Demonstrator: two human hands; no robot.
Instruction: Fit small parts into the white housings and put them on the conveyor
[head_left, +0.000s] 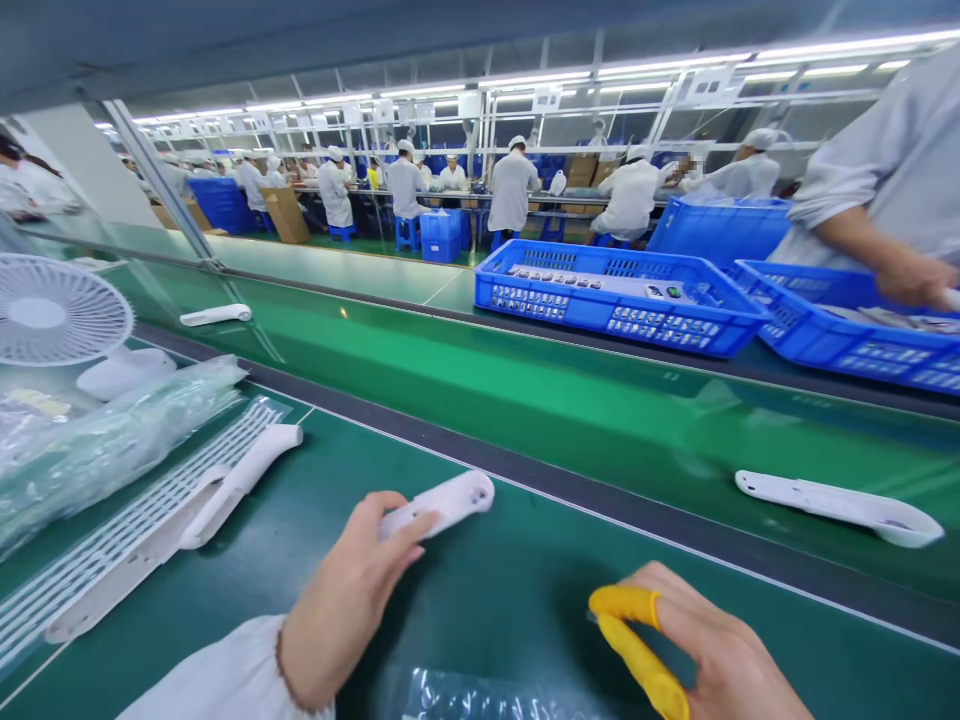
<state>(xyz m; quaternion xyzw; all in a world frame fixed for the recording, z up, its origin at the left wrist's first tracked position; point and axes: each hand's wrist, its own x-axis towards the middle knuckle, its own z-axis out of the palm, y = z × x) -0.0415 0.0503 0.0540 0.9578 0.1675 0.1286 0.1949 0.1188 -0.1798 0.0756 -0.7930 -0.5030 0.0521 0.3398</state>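
Note:
My left hand point(349, 590) is closed round the near end of a long white plastic handle shell point(450, 503), held over the green work mat. Its rounded far end, with a small hole, points right. My right hand point(690, 640), wearing yellow finger cots, is over the mat to the right, thumb and forefinger pinched together. A tiny clear bit shows at their tips, too small to name. Left of my left hand, a white handle piece point(244, 485) rests against a similar open shell point(135, 570). Clear plastic packaging point(495, 695) lies at the near edge, between my hands.
A green conveyor belt point(525, 400) runs beyond the mat, carrying a white shell point(840, 508) at right and another white piece point(216, 315) at left. Blue crates point(615, 300) stand past it, beside a co-worker's arm point(870, 240). A white fan point(60, 310) and bagged parts point(120, 430) sit left.

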